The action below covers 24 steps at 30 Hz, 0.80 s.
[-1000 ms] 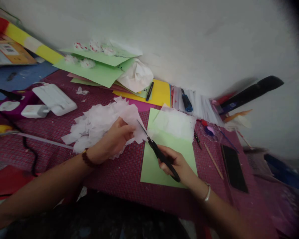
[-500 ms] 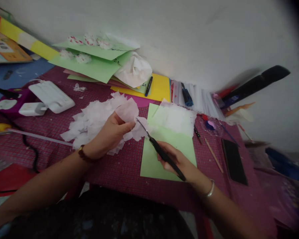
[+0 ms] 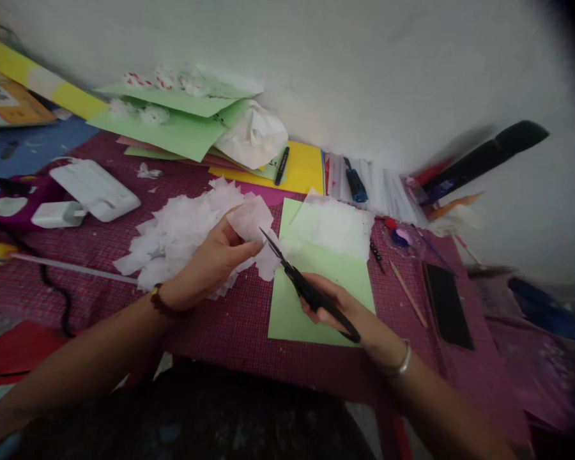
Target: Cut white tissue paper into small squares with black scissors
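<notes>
A: Status?

B: Left hand (image 3: pixel 215 255) is pinching a pale paper piece (image 3: pixel 249 218), centre of frame. Right hand (image 3: pixel 333 300) is wrapped round the black scissors (image 3: pixel 311 291), blades aimed up-left at that piece. Tips overlap its edge in view; can't tell if they're biting.

A: How far along?

B: My read: mid-cut. The held piece's outline is partly behind my thumb, so can't call it finished. The paper pile (image 3: pixel 172 236), left of centre, is many layers with jagged edges. Can't count it, can't tell trimmed from untrimmed.

A: Anything made up?

B: Green cards (image 3: pixel 182 137), upper left, carry white tufts, some red-flecked. Those look done, or close. Green sheet (image 3: pixel 326 306), right of centre, has a white sheet (image 3: pixel 338 223) over its top end. Looks not worked yet.

A: Rest of the worktop (image 3: pixel 234 332)?

B: Dark marker (image 3: pixel 282 166) above centre, phone (image 3: pixel 448 306) at right, slim stick (image 3: pixel 409 294) between phone and green sheet.
</notes>
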Each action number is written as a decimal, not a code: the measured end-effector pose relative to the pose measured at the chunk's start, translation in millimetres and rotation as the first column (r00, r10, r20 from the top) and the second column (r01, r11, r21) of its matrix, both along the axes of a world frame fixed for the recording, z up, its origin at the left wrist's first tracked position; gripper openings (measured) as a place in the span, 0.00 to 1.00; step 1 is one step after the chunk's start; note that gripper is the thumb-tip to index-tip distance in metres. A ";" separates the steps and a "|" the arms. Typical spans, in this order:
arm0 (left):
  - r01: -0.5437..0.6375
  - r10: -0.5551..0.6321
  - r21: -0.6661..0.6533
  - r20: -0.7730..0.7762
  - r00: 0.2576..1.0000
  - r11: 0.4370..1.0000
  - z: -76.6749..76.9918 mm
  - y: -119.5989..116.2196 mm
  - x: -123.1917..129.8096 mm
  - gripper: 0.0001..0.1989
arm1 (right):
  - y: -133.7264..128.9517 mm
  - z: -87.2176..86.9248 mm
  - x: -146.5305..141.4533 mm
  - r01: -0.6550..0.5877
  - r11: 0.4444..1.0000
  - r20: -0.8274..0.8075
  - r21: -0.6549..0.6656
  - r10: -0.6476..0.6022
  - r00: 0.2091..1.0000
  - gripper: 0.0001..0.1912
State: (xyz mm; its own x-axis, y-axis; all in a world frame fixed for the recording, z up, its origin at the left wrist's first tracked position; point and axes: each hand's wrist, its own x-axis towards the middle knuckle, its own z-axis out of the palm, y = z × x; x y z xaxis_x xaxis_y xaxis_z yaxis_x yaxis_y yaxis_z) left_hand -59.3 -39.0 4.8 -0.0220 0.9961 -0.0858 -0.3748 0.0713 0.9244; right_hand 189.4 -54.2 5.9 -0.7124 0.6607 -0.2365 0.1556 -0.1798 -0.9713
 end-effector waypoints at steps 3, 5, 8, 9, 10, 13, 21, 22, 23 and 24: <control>0.009 -0.009 -0.006 -0.011 1.000 1.000 -2.6 -0.2 2.8 0.25 | 0.0 -4.0 0.1 0.001 1.000 -0.007 0.011 -0.001 1.000 0.39; -0.001 0.001 -0.007 -0.010 1.000 1.000 -2.5 -0.2 4.5 0.22 | -0.3 -7.6 0.5 0.002 1.000 -0.010 0.022 -0.001 1.000 0.40; -0.041 0.041 0.004 -0.006 0.999 0.999 -1.8 -0.3 6.1 0.19 | -1.4 -12.6 0.1 0.008 0.999 -0.013 0.031 -0.007 1.000 0.40; -0.054 0.054 0.015 -0.009 0.998 0.998 -1.8 -0.4 6.5 0.19 | -1.9 -13.7 -0.5 0.013 0.999 -0.013 0.033 -0.013 1.000 0.40; -0.063 0.064 0.026 -0.016 0.998 0.998 -1.9 -0.5 6.8 0.18 | -2.5 -14.4 -1.3 0.021 0.999 -0.010 0.033 -0.021 1.000 0.40; -0.064 0.066 0.053 -0.045 0.997 0.997 -3.0 -0.9 7.7 0.18 | -4.5 -14.0 -4.9 0.049 0.998 -0.006 0.027 -0.049 0.999 0.40; -0.069 0.071 0.056 -0.040 0.997 0.996 -5.0 -2.2 8.8 0.20 | -10.3 -8.8 -12.2 0.099 0.995 -0.016 -0.022 -0.099 0.995 0.41; -0.070 0.072 0.056 -0.035 0.997 0.996 -4.3 -2.5 8.9 0.20 | -10.8 -8.9 -12.4 0.105 0.994 -0.011 -0.022 -0.105 0.994 0.40; -0.071 0.072 0.054 -0.025 0.997 0.996 -3.5 -2.7 9.1 0.20 | -11.2 -9.5 -12.3 0.110 0.994 -0.007 -0.016 -0.110 0.994 0.39; -0.074 0.075 0.052 -0.014 0.997 0.996 -2.6 -2.9 9.3 0.21 | -11.5 -10.5 -12.0 0.112 0.994 -0.005 -0.005 -0.112 0.994 0.38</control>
State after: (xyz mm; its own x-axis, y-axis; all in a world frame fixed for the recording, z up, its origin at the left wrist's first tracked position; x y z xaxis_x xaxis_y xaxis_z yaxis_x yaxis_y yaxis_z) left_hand -50.0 -41.9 2.1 -0.0973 0.9947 -0.0332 -0.3627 -0.0044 0.9319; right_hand 177.3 -65.8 -4.6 -0.6355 0.7350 -0.2365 0.1291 -0.2008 -0.9711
